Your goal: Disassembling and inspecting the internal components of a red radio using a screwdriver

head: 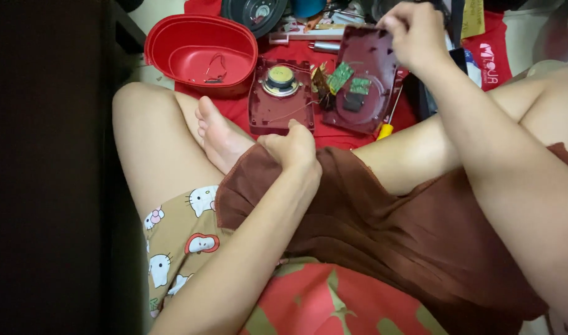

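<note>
1. Right hand [414, 34]: raised at the top of the head view, its fingers [392, 25] pinched together on the upper edge of the dark red housing half. The grip appears to tilt the shell up so that its inner face shows.

2. Dark red housing half [366, 80]: plastic shell, propped on the red cloth [358, 133] on the floor, beyond the person's crossed legs. Inside it sit small green circuit boards [349, 80] and a black component; a round moulded ring marks the lower part.

3. Second housing half [279, 96]: lies flat just left of the first, open side up, with a round speaker [280, 79] at its middle. Thin wires run from it toward the boards, so the two halves stay close together.

4. Left hand [293, 149]: rests at the knee, fingers curled shut into the hem of the brown garment [389, 217], thumb tip near the flat shell's lower edge. It holds no part; whether it touches the shell cannot be told.

5. Red oval tub [200, 49]: stands left of the shells, within reach, with a few small wire pieces in its bottom, likely set aside there.

6. Screwdriver with yellow handle [386, 129]: lies beside the tilted shell's right edge, handle toward the person.

7. Bare foot [219, 133]: tucked just in front of the flat shell.

8. Far clutter: a dark round part [254, 13] and assorted tools along the top edge, too crowded to identify.
</note>
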